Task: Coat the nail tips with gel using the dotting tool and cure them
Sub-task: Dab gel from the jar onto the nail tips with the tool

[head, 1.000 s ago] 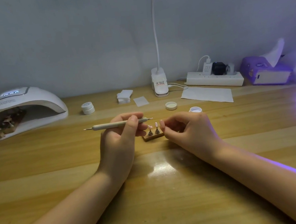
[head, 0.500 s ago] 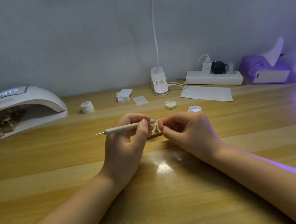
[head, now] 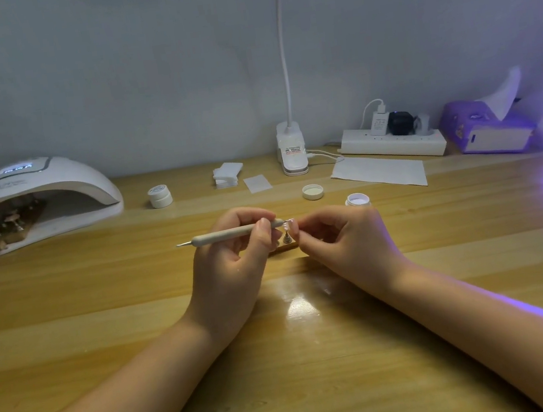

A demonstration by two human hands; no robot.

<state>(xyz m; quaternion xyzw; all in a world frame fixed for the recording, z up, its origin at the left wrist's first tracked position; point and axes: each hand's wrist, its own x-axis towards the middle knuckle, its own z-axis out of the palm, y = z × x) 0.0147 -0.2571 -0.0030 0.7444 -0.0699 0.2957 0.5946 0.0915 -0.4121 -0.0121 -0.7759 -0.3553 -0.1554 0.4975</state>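
Observation:
My left hand [head: 232, 262] grips a pale dotting tool [head: 229, 235] held level, its right tip touching a small nail tip [head: 287, 226] on a metal stand. My right hand [head: 344, 241] pinches that nail tip's stand from the right. The stand sits on a small wooden base [head: 284, 248], mostly hidden behind my fingers. An open white gel jar [head: 357, 200] stands just behind my right hand, its lid [head: 312, 191] lying further left. A white curing lamp [head: 32, 199] at the far left holds another wooden base with nail stands.
A closed white jar [head: 160, 196], a stack of white pads [head: 227, 174] and a single pad [head: 257, 183] lie at the back. A clip lamp base [head: 292, 149], paper sheet [head: 379, 171], power strip [head: 393, 146] and purple tissue box [head: 488, 130] line the wall. Violet light glows at right.
My left hand moved the dotting tool to the right until its tip reached the nail tip. My right hand's fingers closed in on the stand.

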